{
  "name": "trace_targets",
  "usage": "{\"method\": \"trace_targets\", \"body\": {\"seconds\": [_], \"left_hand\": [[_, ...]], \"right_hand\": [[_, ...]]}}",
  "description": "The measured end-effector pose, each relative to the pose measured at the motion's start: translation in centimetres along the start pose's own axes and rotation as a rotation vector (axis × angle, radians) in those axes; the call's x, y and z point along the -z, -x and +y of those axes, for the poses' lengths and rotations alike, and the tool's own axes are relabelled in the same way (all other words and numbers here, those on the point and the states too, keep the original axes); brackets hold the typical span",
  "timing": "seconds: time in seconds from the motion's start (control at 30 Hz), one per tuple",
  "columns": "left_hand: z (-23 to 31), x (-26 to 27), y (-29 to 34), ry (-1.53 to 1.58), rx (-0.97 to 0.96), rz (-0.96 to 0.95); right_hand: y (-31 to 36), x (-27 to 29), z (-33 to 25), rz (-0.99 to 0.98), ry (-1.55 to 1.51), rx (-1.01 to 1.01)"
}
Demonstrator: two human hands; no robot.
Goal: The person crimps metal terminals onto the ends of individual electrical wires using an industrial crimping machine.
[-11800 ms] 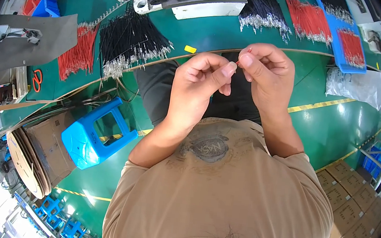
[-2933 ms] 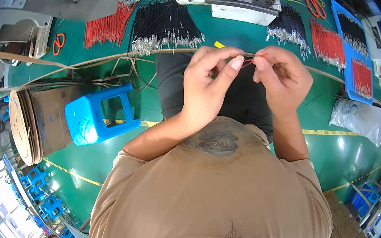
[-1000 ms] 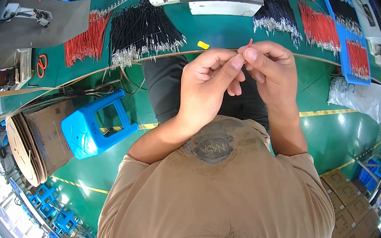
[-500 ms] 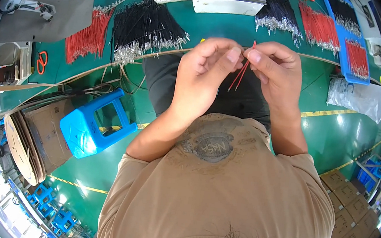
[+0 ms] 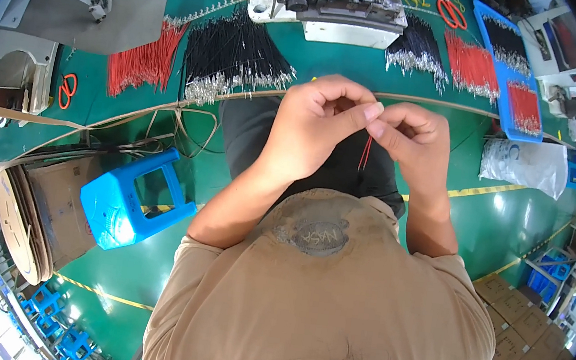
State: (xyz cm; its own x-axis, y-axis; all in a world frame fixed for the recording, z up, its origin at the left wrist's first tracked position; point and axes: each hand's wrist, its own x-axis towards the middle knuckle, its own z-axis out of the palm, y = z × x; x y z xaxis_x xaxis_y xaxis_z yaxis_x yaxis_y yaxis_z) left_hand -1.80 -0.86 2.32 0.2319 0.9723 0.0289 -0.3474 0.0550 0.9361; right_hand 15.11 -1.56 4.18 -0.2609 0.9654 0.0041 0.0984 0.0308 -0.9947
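Two thin red wires [image 5: 365,152] hang down between my hands, just in front of the table's near edge. My left hand [image 5: 324,123] is closed, thumb against the fingers, at the upper end of the wires. Close beside it, fingertips nearly touching, my right hand [image 5: 412,136] is closed in a pinch on the same wires. The wires' upper ends are hidden by the fingers. Beyond my hands stands a dark metal machine with a white base [image 5: 349,35]. Bundles of black wires [image 5: 236,48] with silvery ends lie left of it.
Red wires [image 5: 146,58] lie far left, near orange scissors [image 5: 67,90]. Right of the machine are more black wires [image 5: 417,48], red wires [image 5: 471,67], red scissors [image 5: 452,14] and a blue tray [image 5: 510,128]. A blue stool [image 5: 115,213] stands on the floor at left.
My hands have drawn closer together, and the fingers now cover the upper ends of the red wires. The whole view has shifted slightly.
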Motion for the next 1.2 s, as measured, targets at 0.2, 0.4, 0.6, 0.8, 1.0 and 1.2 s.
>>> {"method": "trace_targets", "body": {"seconds": [0.2,0.4,0.6,0.8,1.0,1.2], "left_hand": [[-0.1,-0.3,-0.2,0.233,-0.022,0.031],[-1.2,-0.6,-2.3,0.262,-0.032,0.113],[-2.1,-0.3,-2.3,0.289,-0.008,0.155],[-2.7,0.1,-2.0,0.287,0.05,0.114],[-2.7,0.0,-1.8,0.3,0.062,0.085],[-2.7,-0.3,-1.8,0.32,0.073,0.071]], "right_hand": [[-0.5,-0.9,0.3,0.048,0.021,0.134],[-4.1,-0.7,0.1,0.205,0.222,0.268],[-9.2,0.7,-0.2,0.395,0.297,0.167],[-10.1,0.7,-0.5,0.367,0.295,0.215],[-10.1,0.8,-0.7,0.35,0.303,0.219],[-10.0,0.8,-1.1,0.338,0.257,0.171]]}}
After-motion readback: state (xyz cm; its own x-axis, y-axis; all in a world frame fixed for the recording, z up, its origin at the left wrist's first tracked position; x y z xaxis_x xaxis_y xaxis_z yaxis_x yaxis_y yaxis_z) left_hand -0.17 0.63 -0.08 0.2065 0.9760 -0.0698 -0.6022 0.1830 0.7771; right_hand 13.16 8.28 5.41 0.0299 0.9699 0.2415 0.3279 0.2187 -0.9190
